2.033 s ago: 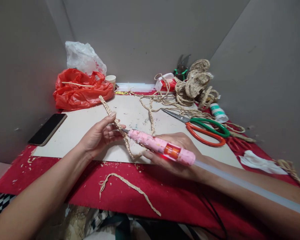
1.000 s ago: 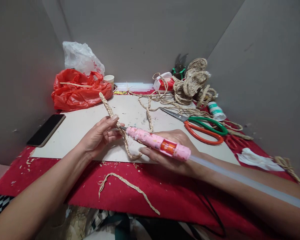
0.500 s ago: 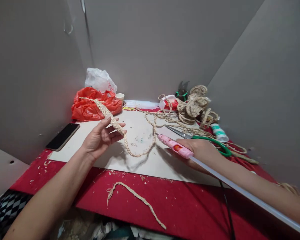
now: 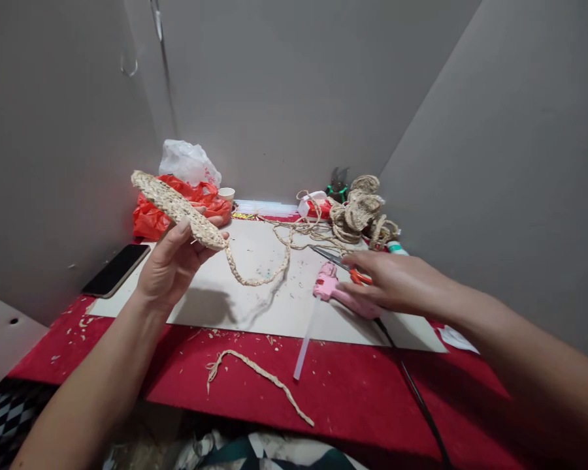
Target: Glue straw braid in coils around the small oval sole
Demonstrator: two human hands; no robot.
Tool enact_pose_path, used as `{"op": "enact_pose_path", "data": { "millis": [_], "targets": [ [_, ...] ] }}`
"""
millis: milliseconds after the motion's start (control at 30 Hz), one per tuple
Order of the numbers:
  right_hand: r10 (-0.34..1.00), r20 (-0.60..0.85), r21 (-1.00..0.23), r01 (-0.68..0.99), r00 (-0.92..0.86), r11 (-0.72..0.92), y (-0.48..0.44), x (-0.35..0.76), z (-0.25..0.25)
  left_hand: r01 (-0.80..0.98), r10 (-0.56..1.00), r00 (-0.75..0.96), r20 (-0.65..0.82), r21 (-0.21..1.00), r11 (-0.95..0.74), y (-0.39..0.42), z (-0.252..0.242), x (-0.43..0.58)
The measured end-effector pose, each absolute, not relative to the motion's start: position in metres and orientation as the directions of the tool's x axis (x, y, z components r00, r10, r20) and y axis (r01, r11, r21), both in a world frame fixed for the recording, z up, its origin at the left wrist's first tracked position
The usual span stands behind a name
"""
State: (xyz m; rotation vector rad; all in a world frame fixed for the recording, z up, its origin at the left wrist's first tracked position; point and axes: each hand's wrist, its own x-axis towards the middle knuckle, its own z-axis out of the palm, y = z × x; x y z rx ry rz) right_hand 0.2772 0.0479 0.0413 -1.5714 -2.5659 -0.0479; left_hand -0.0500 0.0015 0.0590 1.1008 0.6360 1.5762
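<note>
My left hand (image 4: 174, 264) holds a flat oval piece of braided straw (image 4: 179, 207), tilted, its broad face toward the camera. From its near end a thin braid (image 4: 255, 282) hangs in a loop over the white board and runs back to the cords. My right hand (image 4: 385, 281) is over the pink glue gun (image 4: 326, 282), which points away with its clear glue stick (image 4: 304, 346) toward the table's front edge. The right fingers lie around the gun's orange trigger and near the scissors (image 4: 326, 253); their exact grip is partly hidden.
Bundled cord (image 4: 365, 209), pliers (image 4: 338, 186) and a red-and-white box (image 4: 314, 205) stand at the back right. Red (image 4: 149, 219) and white bags (image 4: 189, 162), a paper cup (image 4: 226, 194) and a phone (image 4: 116, 269) are left. A loose braid (image 4: 264, 378) lies in front.
My left hand has raised and turned the braided piece, showing its broad face. The glue gun now lies turned around, its stick toward the front; my right hand has shifted over it.
</note>
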Motion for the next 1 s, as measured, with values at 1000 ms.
{"op": "enact_pose_path", "data": {
  "millis": [1000],
  "targets": [
    [0.243, 0.57, 0.247, 0.446, -0.785, 0.86, 0.019, 0.174, 0.046, -0.097, 0.999, -0.03, 0.035, 0.995, -0.038, 0.021, 0.024, -0.038]
  ]
}}
